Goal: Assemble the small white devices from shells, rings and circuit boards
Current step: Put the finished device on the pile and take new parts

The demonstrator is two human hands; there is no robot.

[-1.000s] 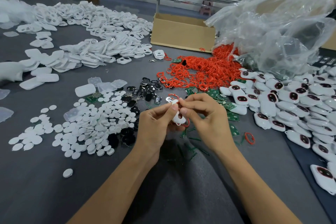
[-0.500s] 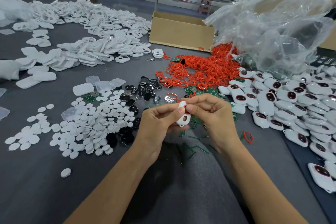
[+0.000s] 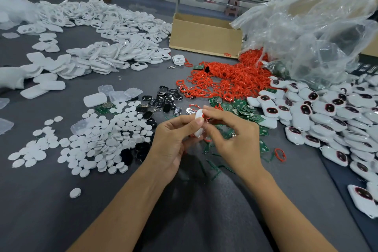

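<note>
Head view: two bare hands meet mid-frame over a grey table.
Discs [image 3: 98, 141]: flat, matte white rounds, scattered at 9 o'clock from the hands.
Shells [image 3: 114, 55]: glossy white plastic halves, heaped at 10 to 11 o'clock.
Left hand [image 3: 173, 143]: fingers curled, thumb and forefinger pinching the held shell's left edge.
Held shell [image 3: 198, 127]: small, smooth, white, seen edge-on between both hands, above the table; a thin red ring [image 3: 204, 117] shows at its top.
Right hand [image 3: 235, 139]: fingertips pinch the held shell's upper right edge.
Rings [image 3: 225, 80]: thin red loops, tangled pile at 12 to 1 o'clock.
Boards [image 3: 241, 108]: small, green, strewn at 2 o'clock.
Devices [image 3: 327, 112]: rounded white bodies with dark red-rimmed ovals, heaped at 3 o'clock.
Table [image 3: 61, 200]: dark grey, felt-like.
Room: brown cardboard box [image 3: 204, 35] at 12 o'clock, crumpled clear bag [image 3: 306, 26] at 1 to 2 o'clock; metal rails and a pale wall behind.
</note>
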